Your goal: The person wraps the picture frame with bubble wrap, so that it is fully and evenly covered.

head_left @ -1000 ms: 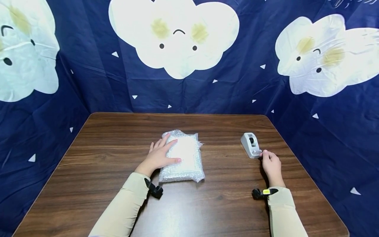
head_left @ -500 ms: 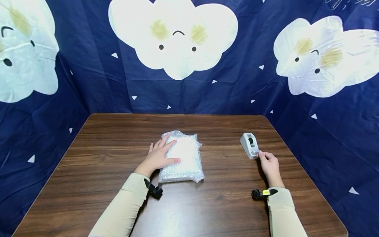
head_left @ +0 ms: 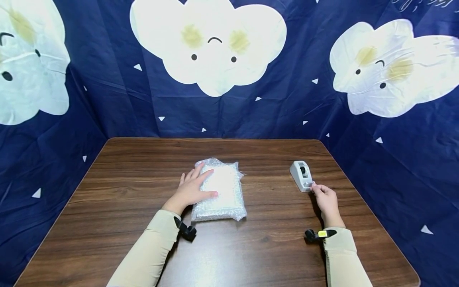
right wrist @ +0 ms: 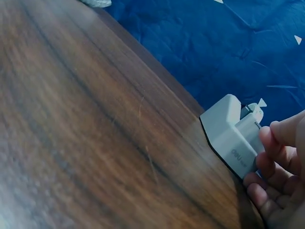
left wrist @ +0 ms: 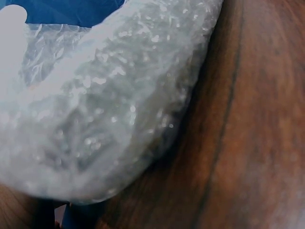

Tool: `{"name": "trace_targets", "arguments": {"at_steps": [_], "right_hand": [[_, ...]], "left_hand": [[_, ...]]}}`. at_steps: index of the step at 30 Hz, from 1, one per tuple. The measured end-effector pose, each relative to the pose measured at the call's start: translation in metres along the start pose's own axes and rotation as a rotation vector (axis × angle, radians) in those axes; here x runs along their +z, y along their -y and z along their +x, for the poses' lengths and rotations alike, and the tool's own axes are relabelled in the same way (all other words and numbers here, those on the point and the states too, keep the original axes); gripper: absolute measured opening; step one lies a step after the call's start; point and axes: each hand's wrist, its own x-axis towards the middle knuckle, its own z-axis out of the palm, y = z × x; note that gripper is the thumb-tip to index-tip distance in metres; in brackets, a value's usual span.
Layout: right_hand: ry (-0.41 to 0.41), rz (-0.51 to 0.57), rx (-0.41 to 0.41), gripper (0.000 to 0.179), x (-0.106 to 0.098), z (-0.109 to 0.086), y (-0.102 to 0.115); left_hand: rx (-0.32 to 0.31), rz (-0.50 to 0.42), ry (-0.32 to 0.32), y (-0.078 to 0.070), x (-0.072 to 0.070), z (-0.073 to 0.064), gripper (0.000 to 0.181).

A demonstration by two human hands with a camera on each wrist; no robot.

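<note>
A flat, whitish parcel in bubble wrap (head_left: 226,199) lies near the middle of the table. My left hand (head_left: 191,192) rests on its left part, fingers spread and thumb stretched across the top. Close up in the left wrist view, the bubble wrap (left wrist: 128,90) bulges over the parcel's edge. Toward the right stands a small light-grey tape dispenser (head_left: 297,178). At its front end, my right hand (head_left: 327,204) pinches the tape's end between thumb and index finger. In the right wrist view the other fingers curl beside the dispenser (right wrist: 224,126); the tape itself is mostly hidden by the fingertips.
Both things stand on a dark wood-grain table (head_left: 143,167) with rounded corners. Dark blue cloth (head_left: 118,99) printed with white clouds hangs behind the table and along both sides. Each wrist carries a black camera strap.
My right hand has shifted slightly left, nearer the front of the tape dispenser. The left hand stays on the parcel, and the head view has moved a little.
</note>
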Motion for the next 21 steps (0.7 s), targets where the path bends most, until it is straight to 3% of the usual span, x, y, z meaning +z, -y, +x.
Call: {"name": "trace_targets", "arguments": {"at_steps": [21], "right_hand": [[0.137, 0.237, 0.124, 0.027, -0.0057, -0.0001, 0.0109]], "left_hand": [[0.0, -0.001, 0.003, 0.0029, 0.0014, 0.0011, 0.099]]}}
